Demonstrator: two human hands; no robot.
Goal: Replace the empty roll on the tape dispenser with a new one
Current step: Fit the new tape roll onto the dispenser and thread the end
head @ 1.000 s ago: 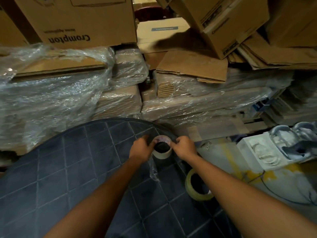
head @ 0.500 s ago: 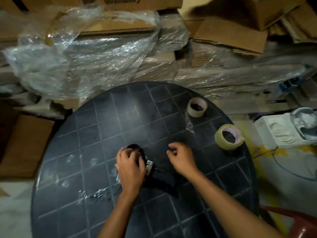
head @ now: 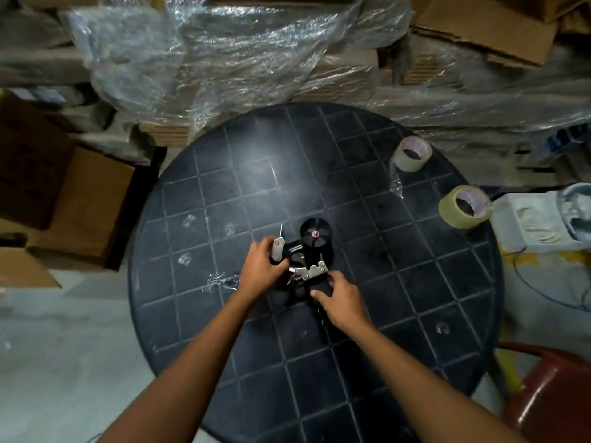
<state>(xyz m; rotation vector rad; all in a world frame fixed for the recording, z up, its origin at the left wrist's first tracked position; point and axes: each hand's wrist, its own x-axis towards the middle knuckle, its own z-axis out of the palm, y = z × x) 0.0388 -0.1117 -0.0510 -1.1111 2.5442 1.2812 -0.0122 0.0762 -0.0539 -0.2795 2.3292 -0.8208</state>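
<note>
A black tape dispenser (head: pixel 305 257) lies in the middle of the round dark table (head: pixel 415 314). Its bare black spool hub points up, and a toothed metal blade plate shows near its handle. My left hand (head: pixel 260 270) grips the dispenser's left side by the metal roller flap. My right hand (head: pixel 340 298) is closed on the handle end. A thin, nearly empty whitish roll (head: pixel 411 153) stands at the table's far right. A fuller yellowish tape roll (head: pixel 463 207) stands near the right edge. Both rolls are well apart from my hands.
Plastic-wrapped stacks of flattened cardboard (head: pixel 240 59) rise behind the table. Open brown boxes (head: pixel 73 199) sit on the floor at left. White moulded foam (head: pixel 540 219) and a blue cable (head: pixel 543 289) lie at right. A red chair (head: pixel 556 398) stands at the lower right.
A second ago both hands were on the thin roll at the table's far edge. They let it go, came back to the table's middle and took hold of the dispenser.
</note>
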